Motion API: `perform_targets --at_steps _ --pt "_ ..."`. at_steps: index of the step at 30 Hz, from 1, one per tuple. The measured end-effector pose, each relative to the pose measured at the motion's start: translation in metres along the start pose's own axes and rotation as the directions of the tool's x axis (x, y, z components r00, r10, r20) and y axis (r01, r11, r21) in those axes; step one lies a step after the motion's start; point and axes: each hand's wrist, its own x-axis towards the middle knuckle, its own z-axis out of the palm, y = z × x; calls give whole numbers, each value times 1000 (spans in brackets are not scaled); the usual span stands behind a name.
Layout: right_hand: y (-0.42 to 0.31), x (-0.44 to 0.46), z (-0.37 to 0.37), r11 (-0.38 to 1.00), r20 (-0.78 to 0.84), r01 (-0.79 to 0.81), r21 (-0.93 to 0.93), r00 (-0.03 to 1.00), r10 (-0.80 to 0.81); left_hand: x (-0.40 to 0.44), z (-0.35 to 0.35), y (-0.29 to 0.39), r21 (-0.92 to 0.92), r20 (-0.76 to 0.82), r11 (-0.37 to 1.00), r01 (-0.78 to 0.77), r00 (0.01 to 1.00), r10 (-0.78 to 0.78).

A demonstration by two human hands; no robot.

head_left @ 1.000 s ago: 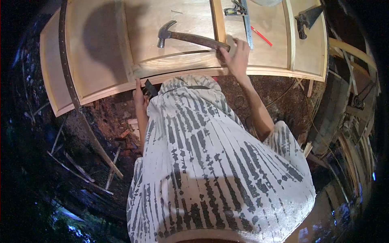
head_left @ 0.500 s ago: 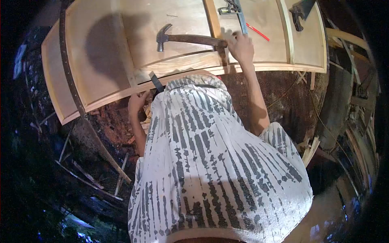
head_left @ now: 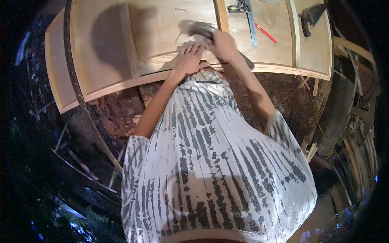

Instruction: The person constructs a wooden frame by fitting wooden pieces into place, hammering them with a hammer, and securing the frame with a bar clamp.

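Observation:
My right hand [head_left: 224,45] is closed around the handle of a claw hammer [head_left: 246,60] above the wooden panel [head_left: 162,24]. The hammer's head end is smeared by motion, and the handle's lower end sticks out past my wrist toward the front edge. Close by, my left hand [head_left: 189,61] lies on a pale wood strip [head_left: 162,61] along the panel's front, its fingers stretched out and slightly apart. Whether anything small is under the fingertips cannot be made out. A loose nail [head_left: 178,37] seems to lie just beyond those fingers, and another nail [head_left: 180,9] is farther back.
A combination square [head_left: 250,24] and a red pencil [head_left: 266,33] lie on the panel's right half. Beyond a crosspiece [head_left: 292,36] rests a handsaw [head_left: 306,22]. A dark strap [head_left: 68,44] crosses the left end. Scrap wood [head_left: 83,166] litters the ground below.
My left hand has come up from below the panel's front edge onto the wood strip. My right hand has shifted left with the hammer, whose head has swung from the left to a blurred position above.

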Motion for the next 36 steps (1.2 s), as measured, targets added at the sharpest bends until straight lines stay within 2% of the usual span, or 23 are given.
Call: perform_targets --at_steps 2,3,4,6,8,10,12,13,15,16,17,18,20,22,23,24,26,28,30,31,32,34,36 --pt "19 -33 6 1000 -145 6 -28 989 -10 -1 10 -26 -26 -27 999 -40 999 40" --pt "21 -48 2 990 -119 -110 -93 988 99 1 18 -39 -32 -39 997 -65 997 64" --pt "32 -62 0 992 -175 -95 -82 981 79 6 17 -42 -45 -38 998 -53 998 51" --pt "34 -86 8 995 -212 -83 -53 975 70 12 16 -41 154 59 987 -37 998 28" --pt "26 -98 13 999 -362 -31 15 931 34 17 29 -50 106 25 993 -43 999 41" --pt "51 -101 51 995 -256 -33 -97 967 7 29 20 -50 130 55 991 6 998 -13" --pt "73 -100 72 949 41 -276 -151 958 285 23 29 -52 116 66 993 16 998 -24" --pt "75 -105 70 948 39 -280 -149 957 289 15 31 -46 133 85 991 17 996 -29" --pt "41 -108 36 914 196 -226 -337 933 303 13 31 -42 77 98 997 4 995 -11" --pt "22 -111 22 913 194 -231 -336 932 307 12 32 -39 78 101 997 0 995 -7" --pt "3 -113 10 963 -17 -184 -195 983 184 13 32 -36 75 87 997 2 996 -9" --pt "-5 -114 4 993 -243 -99 -66 967 80 14 32 -33 72 74 997 5 997 -10" --pt "12 -120 21 983 -234 -177 -50 959 161 21 28 -30 84 63 996 11 998 -17" --pt "56 -122 63 897 -27 -327 -296 942 335 21 27 -30 96 52 995 18 998 -23" --pt "52 -117 60 962 -178 -270 -47 950 258 14 31 -32 108 59 994 9 998 -15" --pt "51 -113 54 962 -180 -269 -48 950 257 10 34 -34 120 65 993 -1 998 -7" --pt "41 -101 31 911 66 -253 -327 955 289 13 34 -37 73 43 997 -5 999 2" --pt "36 -102 26 925 65 -228 -304 964 259 17 28 -33 124 50 992 16 999 -22" --pt "16 -101 15 988 -370 -111 -111 927 62 28 20 -32 102 72 995 -4 997 -3" --pt "24 -100 22 991 -325 -94 -92 944 59 32 16 -31 106 75 994 14 997 -22" --pt "50 -96 42 922 -11 -276 -271 959 283 35 12 -28 110 78 993 32 996 -40" --pt "90 -104 71 942 -17 -238 -237 970 241 29 13 -28 73 91 996 45 994 -52" --pt "73 -94 37 939 -9 -274 -210 961 278 19 30 -32 155 86 988 -10 996 -3"
